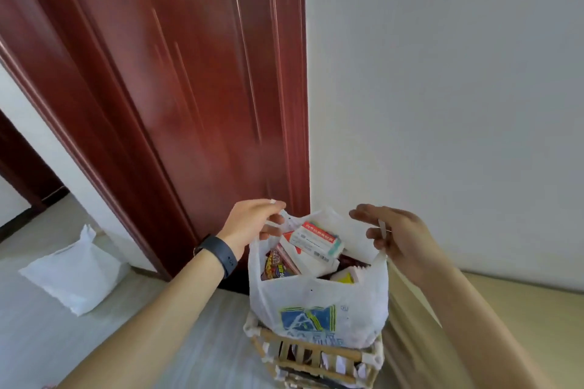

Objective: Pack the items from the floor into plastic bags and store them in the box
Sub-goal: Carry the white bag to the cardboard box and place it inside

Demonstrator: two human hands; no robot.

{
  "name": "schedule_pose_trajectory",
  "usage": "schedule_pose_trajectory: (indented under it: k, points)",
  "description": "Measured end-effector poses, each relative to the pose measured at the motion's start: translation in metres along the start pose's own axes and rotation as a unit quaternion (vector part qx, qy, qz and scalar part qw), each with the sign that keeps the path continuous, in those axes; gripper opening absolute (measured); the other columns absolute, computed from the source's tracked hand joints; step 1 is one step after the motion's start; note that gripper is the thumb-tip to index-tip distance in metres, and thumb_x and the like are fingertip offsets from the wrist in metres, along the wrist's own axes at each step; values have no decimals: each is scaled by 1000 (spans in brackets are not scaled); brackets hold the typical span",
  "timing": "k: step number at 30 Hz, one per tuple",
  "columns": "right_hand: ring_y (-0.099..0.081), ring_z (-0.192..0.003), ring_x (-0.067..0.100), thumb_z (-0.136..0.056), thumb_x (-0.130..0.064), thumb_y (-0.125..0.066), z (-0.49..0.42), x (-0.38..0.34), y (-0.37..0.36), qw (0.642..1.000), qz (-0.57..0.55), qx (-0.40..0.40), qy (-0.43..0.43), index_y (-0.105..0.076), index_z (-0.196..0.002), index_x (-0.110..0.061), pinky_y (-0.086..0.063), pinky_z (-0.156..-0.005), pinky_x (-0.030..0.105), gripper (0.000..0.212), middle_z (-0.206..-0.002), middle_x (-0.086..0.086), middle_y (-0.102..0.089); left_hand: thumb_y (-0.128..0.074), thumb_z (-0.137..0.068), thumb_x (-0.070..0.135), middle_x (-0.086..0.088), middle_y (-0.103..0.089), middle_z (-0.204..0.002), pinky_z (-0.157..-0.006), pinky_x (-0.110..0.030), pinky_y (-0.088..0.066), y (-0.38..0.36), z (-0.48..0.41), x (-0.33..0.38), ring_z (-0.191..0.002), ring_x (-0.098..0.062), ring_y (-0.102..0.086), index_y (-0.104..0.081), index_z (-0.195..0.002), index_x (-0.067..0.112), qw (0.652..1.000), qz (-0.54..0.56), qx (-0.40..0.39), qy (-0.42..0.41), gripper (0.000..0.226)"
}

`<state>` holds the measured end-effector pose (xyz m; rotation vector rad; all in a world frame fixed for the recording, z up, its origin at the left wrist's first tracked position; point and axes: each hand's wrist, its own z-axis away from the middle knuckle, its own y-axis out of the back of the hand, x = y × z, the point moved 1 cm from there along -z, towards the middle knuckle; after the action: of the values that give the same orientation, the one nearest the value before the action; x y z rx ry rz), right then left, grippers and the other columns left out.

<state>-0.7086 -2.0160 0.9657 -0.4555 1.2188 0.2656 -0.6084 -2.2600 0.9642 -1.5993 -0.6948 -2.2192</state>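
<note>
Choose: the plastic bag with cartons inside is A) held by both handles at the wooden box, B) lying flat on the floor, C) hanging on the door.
A: the left hand and the right hand each hold a handle of the plastic bag, its bottom at the top of the wooden box.

A single wide-angle camera worn on the person's head looks forward and down along both forearms, close to the left hand [249, 224] and right hand [399, 238] gripping a plastic bag [316, 300] at lower centre, and faces a dark red door [189, 88] and white wall [442, 73], floor [47, 335] at the bottom edges.
</note>
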Motion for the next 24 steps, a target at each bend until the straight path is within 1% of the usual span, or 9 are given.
schedule_pose_trajectory:
  k: [2, 6, 9, 12, 15, 18, 21, 23, 24]
  points:
    - [-57, -57, 12, -91, -18, -66, -12, 6, 1, 998, 29, 48, 28, -71, -103, -7, -38, -56, 26, 17, -94, 5, -78, -68, -89, 20, -1, -70, -70, -49, -18, -46, 4, -14, -11, -65, -22, -70, -77, -90, 25, 997, -8, -26, -76, 10]
    - [-60, -58, 11, -91, -17, -65, -20, 27, 5, 983, 91, 133, 91, -74, -87, -13, -41, -53, 22, 11, -74, 3, -73, -74, -80, 25, 10, -68, -87, -75, -24, -50, 6, -36, -43, -83, -7, -65, -63, -95, 34, 979, -95, -3, -183, 21]
    - [-61, -63, 5, -89, -24, -69, -15, 47, 9, 955, 170, 194, 143, -73, -78, -26, -44, -57, 15, 12, -70, -5, -69, -79, -64, 49, 13, -50, -117, -90, -22, -42, 8, -45, -66, -108, -3, -50, -44, -120, 33, 963, -121, 64, -233, 67]
    - [-56, -63, 3, -84, -37, -72, -9, 75, 12, 932, 204, 266, 137, -70, -83, -34, -43, -63, 28, 4, -74, -9, -67, -77, -58, 68, 17, -30, -144, -107, -30, -27, 9, -62, -90, -134, -4, -31, -14, -147, 43, 964, -152, -17, -215, 112]
    - [-59, -90, 2, -72, -54, -71, -6, 106, 11, 902, 205, 343, 163, -58, -96, -44, -48, -77, 33, 30, -102, -15, -61, -71, -59, 77, 40, -11, -146, -111, -33, -16, 5, -80, -109, -135, 7, -14, 7, -148, 49, 941, -236, -120, -211, 122]
    - [-43, -126, 9, -62, -66, -71, -15, 134, 19, 895, 275, 326, 131, -33, -140, -33, -42, -97, 36, 93, -141, -12, -34, -67, -66, 78, 27, -16, -154, -115, -40, -20, -4, -95, -120, -144, -7, -16, 14, -149, 44, 930, -250, -180, -201, 121]
    - [-7, -151, 9, -70, -76, -59, -38, 152, 26, 897, 356, 252, 73, -2, -155, -38, -20, -117, 43, 109, -163, -20, 1, -52, -84, 71, 26, -42, -133, -101, -33, -38, -12, -109, -123, -123, -5, -43, -7, -153, 37, 910, -293, -180, -232, 90]
    - [3, -150, 8, -83, -75, -39, -57, 153, 24, 869, 433, 225, 79, -15, -156, -35, -10, -117, 40, 87, -165, -15, 3, -35, -96, 62, 23, -61, -99, -85, -37, -49, -19, -119, -119, -89, -1, -58, -55, -126, 37, 887, -321, -187, -273, 44]
    - [-4, -151, 13, -88, -71, -29, -67, 149, 20, 856, 461, 222, 82, -37, -149, -31, -12, -117, 38, 74, -165, -6, -12, -30, -99, 58, 17, -62, -82, -80, -40, -49, -23, -121, -117, -76, -3, -57, -65, -102, 34, 880, -325, -185, -294, 43]
